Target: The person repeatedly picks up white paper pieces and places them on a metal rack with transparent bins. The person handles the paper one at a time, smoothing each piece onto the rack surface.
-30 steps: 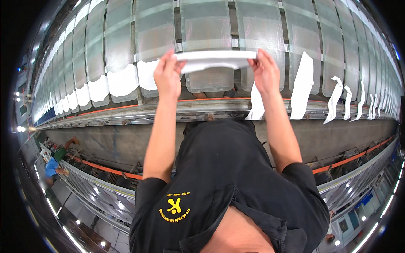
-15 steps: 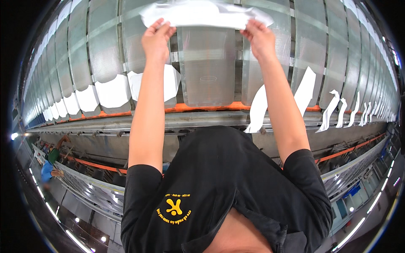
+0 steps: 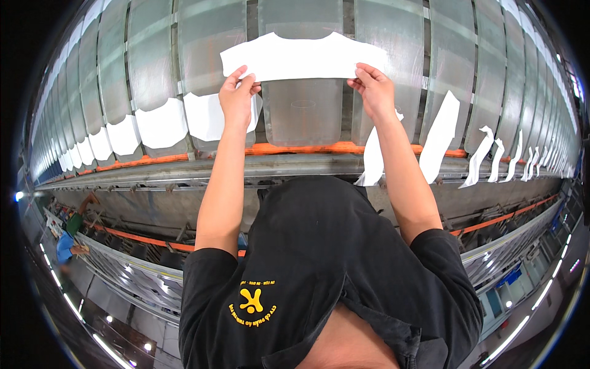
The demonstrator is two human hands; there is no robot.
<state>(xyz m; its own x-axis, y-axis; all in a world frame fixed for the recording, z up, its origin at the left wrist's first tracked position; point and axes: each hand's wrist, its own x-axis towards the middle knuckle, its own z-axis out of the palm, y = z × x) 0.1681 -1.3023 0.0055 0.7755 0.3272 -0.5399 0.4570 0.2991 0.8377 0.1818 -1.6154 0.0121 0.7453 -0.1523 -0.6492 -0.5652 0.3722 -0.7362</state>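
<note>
A white cut fabric panel with a curved neckline on its far edge is stretched between my hands, over a grey-green flat board. My left hand pinches its near left corner between thumb and fingers. At the near right corner my right hand pinches the panel in the same way. The panel's side parts reach over the neighbouring boards. I cannot tell whether its far part rests on the board. Close to my right forearm, a white fabric strip hangs over a board's near end.
Boards stand in a long row to both sides. White panels lie on the boards at left; narrow white strips drape over those at right. An orange rail and a metal rail run along the near side. Another person is far left.
Both hands have drawn back toward me with the fabric panel. It was folded and blurred at the far edge; now it is spread flatter and its neckline shows.
</note>
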